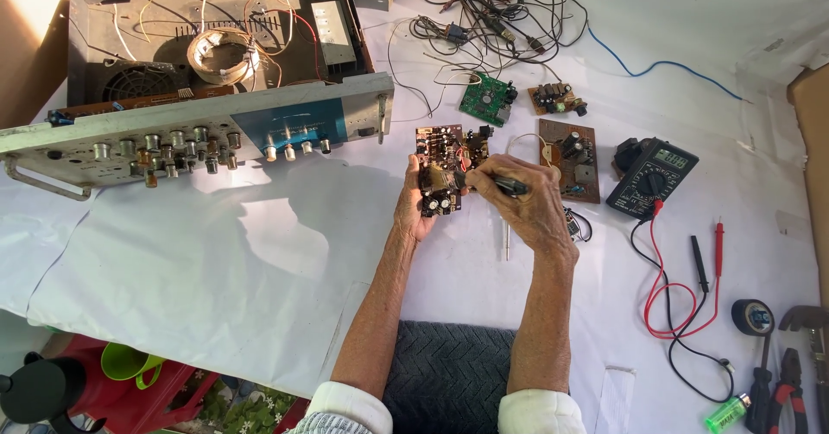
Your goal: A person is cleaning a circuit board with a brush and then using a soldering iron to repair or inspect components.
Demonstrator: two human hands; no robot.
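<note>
Partly hidden circuit board point(442, 168); right hand point(528, 205) perhaps holds pen point(511, 186).

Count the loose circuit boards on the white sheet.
4: brown circuit board held in both hands, small green circuit board above it, small brown board right of that, larger brown board beside the black multimeter.

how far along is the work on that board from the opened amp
Done: the amplifier chassis lies open with its front panel off, and several circuit boards, like the brown board, are out on the white sheet. In hand: the left hand holds a circuit board while the right hand puts a dark tool to it. Left: the multimeter and its probes lie unused.
</note>
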